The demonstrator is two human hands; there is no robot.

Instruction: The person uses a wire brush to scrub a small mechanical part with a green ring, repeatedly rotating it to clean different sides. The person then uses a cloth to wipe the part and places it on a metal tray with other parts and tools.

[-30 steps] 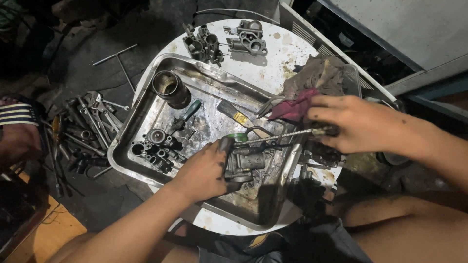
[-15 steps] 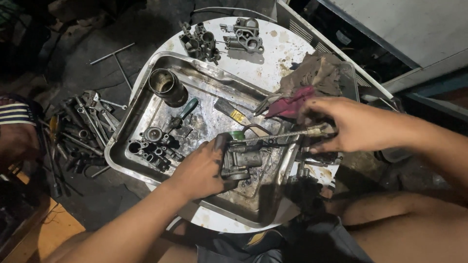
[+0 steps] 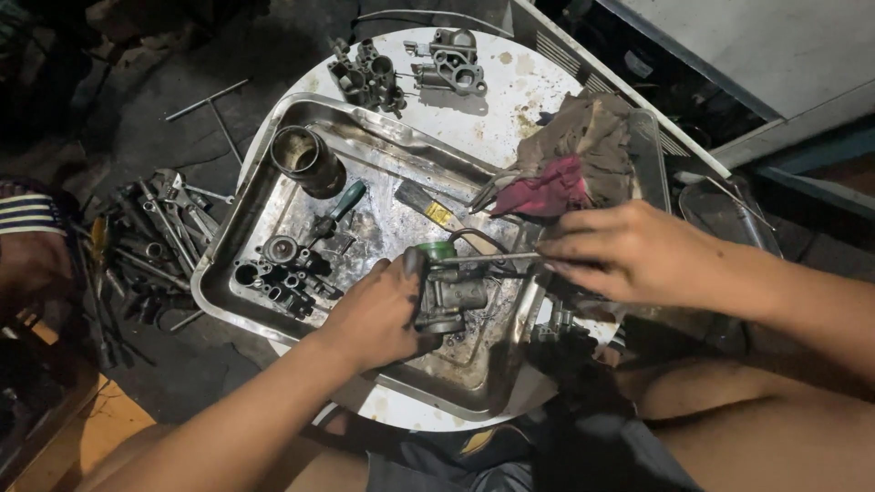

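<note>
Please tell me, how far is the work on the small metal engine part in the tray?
Done, it seems: many pieces are already off and lie in the metal tray, a short cylinder among them. In hand: the left hand steadies the engine part, while the right hand drives a thin tool into it near its green cap. Left: the part is not yet fully apart; two metal bodies wait outside the tray.

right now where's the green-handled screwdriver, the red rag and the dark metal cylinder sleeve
green-handled screwdriver [image 3: 348, 199], head view, on its handle
red rag [image 3: 550, 189], head view, middle of the cloth
dark metal cylinder sleeve [image 3: 308, 162], head view, on its outer wall
</note>
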